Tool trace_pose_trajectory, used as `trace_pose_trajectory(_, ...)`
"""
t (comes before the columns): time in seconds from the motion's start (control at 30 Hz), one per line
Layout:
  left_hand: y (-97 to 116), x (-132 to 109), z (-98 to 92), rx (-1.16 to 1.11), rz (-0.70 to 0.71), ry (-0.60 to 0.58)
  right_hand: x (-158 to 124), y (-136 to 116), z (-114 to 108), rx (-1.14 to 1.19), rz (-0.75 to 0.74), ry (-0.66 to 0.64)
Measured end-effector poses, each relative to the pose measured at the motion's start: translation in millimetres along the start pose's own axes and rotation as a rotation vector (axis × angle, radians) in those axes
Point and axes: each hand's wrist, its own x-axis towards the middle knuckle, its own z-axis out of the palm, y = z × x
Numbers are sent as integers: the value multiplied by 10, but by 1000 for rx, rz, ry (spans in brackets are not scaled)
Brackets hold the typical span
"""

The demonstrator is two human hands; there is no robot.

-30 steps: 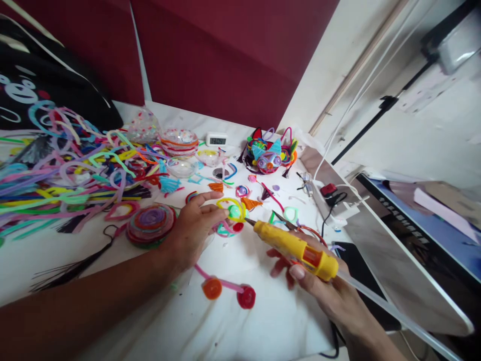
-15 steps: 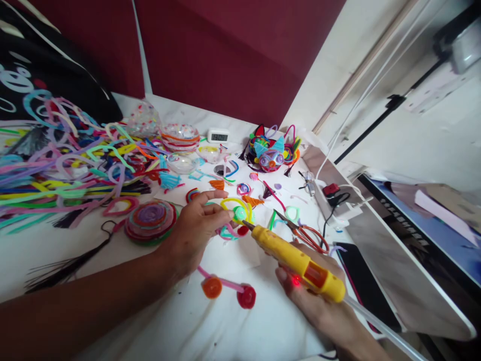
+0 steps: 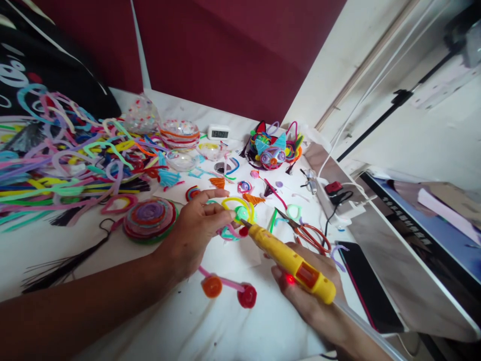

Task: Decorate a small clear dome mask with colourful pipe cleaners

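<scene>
My right hand [image 3: 311, 296] is wrapped round a yellow hot glue gun [image 3: 289, 260] with a glue stick in its back end and a red light glowing. The nozzle points at a green pipe-cleaner coil [image 3: 242, 213], touching it or very near. My left hand [image 3: 199, 225] pinches this coil at its left edge between thumb and finger. Behind the coil curves a yellow pipe-cleaner loop [image 3: 229, 200]. Just below my fingertips lie pink and teal bent pieces. Nearer me, a pink stem [image 3: 227, 282] carries an orange coil [image 3: 212, 286] and a red coil [image 3: 247, 296].
A heap of pipe cleaners [image 3: 75, 160] spreads over the left, beside a round coiled disc [image 3: 150, 219] with a black tassel. Orange-handled scissors [image 3: 311, 234] and a phone [image 3: 368, 286] lie on the right. Finished-looking coiled figures [image 3: 272, 150] and a small clock [image 3: 218, 132] stand behind.
The glue gun has shifted slightly left, its nozzle now over the green coil. My left hand keeps its pinch almost unmoved. The camera view has turned slightly.
</scene>
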Motion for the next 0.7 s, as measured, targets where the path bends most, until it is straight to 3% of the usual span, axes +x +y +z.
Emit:
trace_pose_trajectory(0.47,-36,8,-5,29,20,6,-5,30,56,54,33,19)
trace_pose_trajectory(0.7,-57,12,-17,46,16,20,6,27,25,56,41,-31)
